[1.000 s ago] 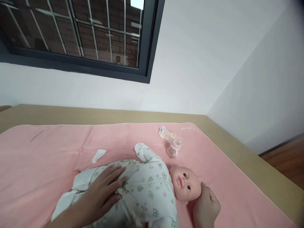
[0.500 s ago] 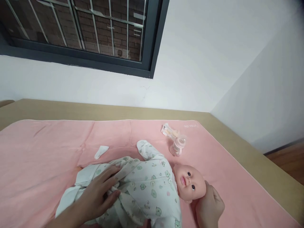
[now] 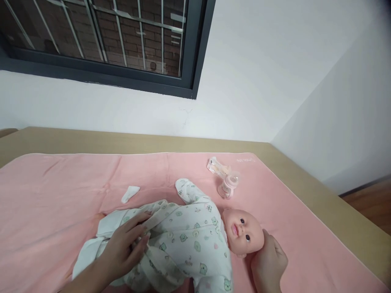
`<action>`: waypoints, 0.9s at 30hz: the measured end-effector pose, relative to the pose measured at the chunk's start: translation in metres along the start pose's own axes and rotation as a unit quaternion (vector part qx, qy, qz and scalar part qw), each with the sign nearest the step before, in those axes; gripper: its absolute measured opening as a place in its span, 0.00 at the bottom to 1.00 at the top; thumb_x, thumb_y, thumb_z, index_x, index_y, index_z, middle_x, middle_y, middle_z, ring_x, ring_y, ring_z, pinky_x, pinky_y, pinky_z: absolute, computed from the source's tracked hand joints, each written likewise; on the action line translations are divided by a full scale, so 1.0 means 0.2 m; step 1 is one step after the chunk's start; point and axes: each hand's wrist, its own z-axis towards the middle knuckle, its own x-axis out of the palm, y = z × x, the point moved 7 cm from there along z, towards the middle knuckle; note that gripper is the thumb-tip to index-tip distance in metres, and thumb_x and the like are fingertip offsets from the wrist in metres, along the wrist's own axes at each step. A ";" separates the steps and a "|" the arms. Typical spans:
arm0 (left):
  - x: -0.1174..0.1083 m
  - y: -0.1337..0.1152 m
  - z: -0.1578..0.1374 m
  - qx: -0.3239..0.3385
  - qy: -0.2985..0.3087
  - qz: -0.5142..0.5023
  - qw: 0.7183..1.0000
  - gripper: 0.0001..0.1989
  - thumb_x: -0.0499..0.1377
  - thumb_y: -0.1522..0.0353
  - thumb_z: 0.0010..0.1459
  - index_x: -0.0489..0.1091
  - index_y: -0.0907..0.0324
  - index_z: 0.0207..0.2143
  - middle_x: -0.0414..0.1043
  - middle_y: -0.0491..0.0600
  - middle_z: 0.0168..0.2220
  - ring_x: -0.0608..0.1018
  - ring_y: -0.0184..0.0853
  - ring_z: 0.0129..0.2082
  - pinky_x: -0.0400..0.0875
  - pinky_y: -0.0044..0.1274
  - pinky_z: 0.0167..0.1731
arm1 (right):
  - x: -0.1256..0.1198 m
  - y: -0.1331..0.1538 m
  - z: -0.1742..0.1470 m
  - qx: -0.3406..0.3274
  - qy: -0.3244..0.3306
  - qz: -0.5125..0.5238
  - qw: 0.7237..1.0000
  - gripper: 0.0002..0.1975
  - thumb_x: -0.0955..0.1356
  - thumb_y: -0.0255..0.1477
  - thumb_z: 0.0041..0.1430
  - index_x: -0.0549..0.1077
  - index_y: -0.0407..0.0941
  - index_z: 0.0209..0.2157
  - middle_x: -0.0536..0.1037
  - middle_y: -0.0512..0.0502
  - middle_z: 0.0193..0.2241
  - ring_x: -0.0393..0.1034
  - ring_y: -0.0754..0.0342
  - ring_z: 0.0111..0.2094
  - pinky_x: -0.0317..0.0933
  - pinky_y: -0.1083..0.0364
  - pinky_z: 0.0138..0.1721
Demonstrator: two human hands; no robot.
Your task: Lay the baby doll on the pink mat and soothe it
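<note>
A baby doll [image 3: 242, 234] lies on its back across a pink mat, its head to the right. It wears a white outfit [image 3: 186, 228] printed with small green animals. My left hand [image 3: 125, 244] is at the doll's waist, fingers and thumb closed on the loose fabric; the fingertips are partly hidden in the folds. Curled into a fist, my right hand [image 3: 269, 260] rests against the top of the doll's head, and nothing shows in it. A small white sock [image 3: 130, 194] lies on the mat beyond the doll's legs.
Beyond the doll's head stand a small baby bottle [image 3: 228, 186] and a clear packet [image 3: 217, 167]. The pink mat [image 3: 55, 195] covers much of a wooden surface [image 3: 146, 141]. A white wall and a dark-framed window [image 3: 122, 79] rise behind it.
My left hand has shifted slightly left along the doll's waist, and the fabric there has moved with it. My right hand stays at the head.
</note>
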 end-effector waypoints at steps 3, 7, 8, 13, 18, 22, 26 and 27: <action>0.01 0.01 -0.01 -0.022 -0.004 -0.017 1.000 0.09 0.50 0.70 0.65 0.70 0.55 0.36 0.74 0.51 0.53 0.78 0.37 0.51 0.75 0.25 0.46 | 0.00 0.00 0.00 -0.004 0.001 -0.005 1.000 0.21 0.72 0.39 0.47 0.55 0.47 0.20 0.55 0.52 0.21 0.52 0.58 0.22 0.52 0.57 0.16; 0.03 0.05 -0.03 -0.082 -0.001 -0.047 0.996 0.09 0.50 0.68 0.67 0.69 0.53 0.38 0.74 0.49 0.54 0.77 0.36 0.53 0.74 0.26 0.50 | 0.00 0.01 0.01 -0.010 0.001 -0.004 1.000 0.22 0.72 0.39 0.48 0.55 0.47 0.20 0.54 0.52 0.21 0.51 0.59 0.22 0.50 0.57 0.16; 0.03 0.06 -0.03 -0.100 -0.002 -0.051 0.994 0.09 0.50 0.67 0.68 0.69 0.53 0.40 0.75 0.49 0.53 0.78 0.36 0.52 0.75 0.27 0.50 | 0.00 0.00 0.00 -0.007 0.002 0.001 1.000 0.22 0.72 0.39 0.48 0.55 0.47 0.21 0.54 0.52 0.21 0.51 0.59 0.22 0.50 0.57 0.16; 0.02 0.09 -0.04 -0.136 -0.016 -0.042 0.990 0.08 0.50 0.65 0.68 0.67 0.52 0.45 0.78 0.49 0.49 0.80 0.38 0.48 0.77 0.28 0.49 | 0.01 0.02 -0.01 0.006 0.002 -0.005 1.000 0.22 0.72 0.40 0.47 0.55 0.46 0.21 0.55 0.52 0.22 0.51 0.59 0.24 0.51 0.58 0.17; -0.01 0.03 0.01 -0.097 -0.015 -0.006 0.995 0.12 0.49 0.67 0.68 0.64 0.52 0.52 0.75 0.51 0.53 0.79 0.37 0.50 0.77 0.26 0.47 | 0.01 0.04 -0.04 0.041 0.012 -0.018 0.999 0.18 0.72 0.39 0.47 0.61 0.44 0.22 0.61 0.51 0.23 0.56 0.58 0.25 0.54 0.59 0.18; -0.01 -0.21 0.12 0.094 0.048 0.035 0.994 0.15 0.52 0.72 0.66 0.68 0.50 0.52 0.73 0.48 0.56 0.73 0.38 0.58 0.63 0.33 0.64 | 0.02 0.05 -0.04 0.042 0.022 -0.002 0.999 0.18 0.72 0.39 0.46 0.62 0.45 0.22 0.61 0.51 0.23 0.56 0.58 0.25 0.55 0.59 0.19; 0.04 -0.38 0.19 0.146 0.177 0.012 0.973 0.12 0.54 0.77 0.61 0.72 0.52 0.39 0.76 0.44 0.42 0.77 0.35 0.45 0.55 0.36 0.68 | 0.03 0.05 -0.04 0.030 0.023 -0.015 0.999 0.18 0.71 0.39 0.47 0.60 0.45 0.22 0.59 0.53 0.22 0.55 0.59 0.25 0.53 0.60 0.19; 0.05 -0.39 0.20 0.126 0.195 0.015 0.973 0.10 0.55 0.76 0.59 0.72 0.52 0.36 0.75 0.44 0.40 0.76 0.35 0.43 0.56 0.36 0.67 | 0.03 0.05 -0.03 0.025 0.024 -0.015 0.999 0.19 0.71 0.39 0.48 0.59 0.45 0.22 0.59 0.53 0.22 0.55 0.59 0.25 0.53 0.60 0.19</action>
